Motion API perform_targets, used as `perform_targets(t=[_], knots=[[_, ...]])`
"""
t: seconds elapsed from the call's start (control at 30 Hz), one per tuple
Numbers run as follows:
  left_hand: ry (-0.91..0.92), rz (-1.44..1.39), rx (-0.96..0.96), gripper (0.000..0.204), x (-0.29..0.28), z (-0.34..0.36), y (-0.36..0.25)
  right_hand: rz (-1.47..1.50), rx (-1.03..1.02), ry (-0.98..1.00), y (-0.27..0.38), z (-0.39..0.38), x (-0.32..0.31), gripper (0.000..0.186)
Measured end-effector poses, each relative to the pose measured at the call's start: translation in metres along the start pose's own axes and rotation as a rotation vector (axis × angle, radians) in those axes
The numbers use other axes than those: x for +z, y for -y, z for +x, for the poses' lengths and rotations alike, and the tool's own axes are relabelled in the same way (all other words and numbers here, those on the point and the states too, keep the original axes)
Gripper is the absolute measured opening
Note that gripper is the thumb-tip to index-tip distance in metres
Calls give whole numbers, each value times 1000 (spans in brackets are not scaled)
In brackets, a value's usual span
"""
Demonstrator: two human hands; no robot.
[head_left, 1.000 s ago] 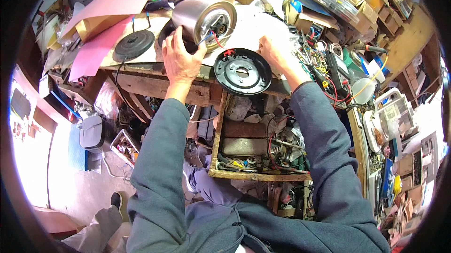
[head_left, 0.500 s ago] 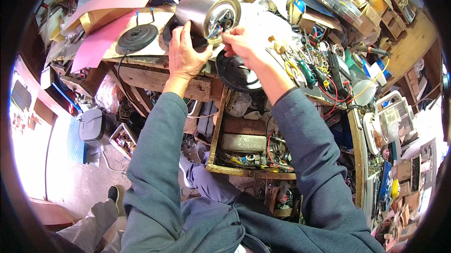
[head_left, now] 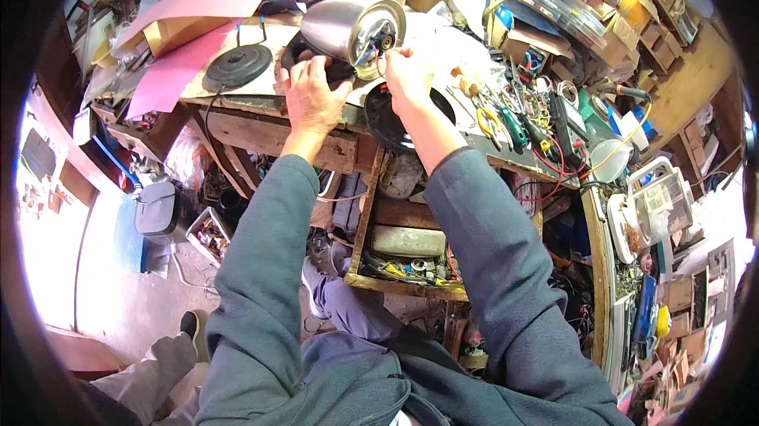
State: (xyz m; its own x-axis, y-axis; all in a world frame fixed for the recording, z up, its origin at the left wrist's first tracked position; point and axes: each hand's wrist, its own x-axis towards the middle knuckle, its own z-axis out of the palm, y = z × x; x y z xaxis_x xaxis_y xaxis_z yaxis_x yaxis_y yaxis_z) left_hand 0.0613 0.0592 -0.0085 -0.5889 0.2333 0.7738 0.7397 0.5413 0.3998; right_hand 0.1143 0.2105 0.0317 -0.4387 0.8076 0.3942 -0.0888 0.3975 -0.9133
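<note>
sideways lies the kettle (head_left: 332, 26), long axis crosswise, base (head_left: 394, 28) rightward; right hand (head_left: 409, 78) pinching, left hand (head_left: 315, 102) curled, grip unclear.

Pliers (head_left: 486, 113), a cluttered drawer (head_left: 407, 287) and a steel vessel (head_left: 336, 26) with exposed wiring (head_left: 365, 54) show a repair workshop.

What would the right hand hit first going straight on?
Probably the steel vessel, at its open end near the round connector; it looks close ahead of the right hand, but depth is unclear here.
</note>
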Motion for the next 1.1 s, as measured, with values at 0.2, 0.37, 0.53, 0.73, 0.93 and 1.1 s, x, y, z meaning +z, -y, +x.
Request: perform_targets(t=[0.2, 0.37, 0.53, 0.73, 0.93, 1.1], knots=[[-41, -37, -3, 44, -2, -3, 5, -368, -60, 291, 18, -18, 8, 16], [-38, -58, 1, 43, -8, -3, 2, -324, -39, 123, 21, -15, 12, 19], [-25, -71, 1, 40, -3, -2, -3, 402, 331, -38, 1, -7, 36, 7], [-40, -78, -14, 38, -8, -5, 3, 431, 401, -111, 18, -22, 42, 10], [-40, -85, -17, 40, -7, -6, 0, 97, 243, -215, 9, -24, 46, 16], [-36, -81, -12, 42, -5, -5, 2, -44, 125, -276, 10, -31, 48, 17]])
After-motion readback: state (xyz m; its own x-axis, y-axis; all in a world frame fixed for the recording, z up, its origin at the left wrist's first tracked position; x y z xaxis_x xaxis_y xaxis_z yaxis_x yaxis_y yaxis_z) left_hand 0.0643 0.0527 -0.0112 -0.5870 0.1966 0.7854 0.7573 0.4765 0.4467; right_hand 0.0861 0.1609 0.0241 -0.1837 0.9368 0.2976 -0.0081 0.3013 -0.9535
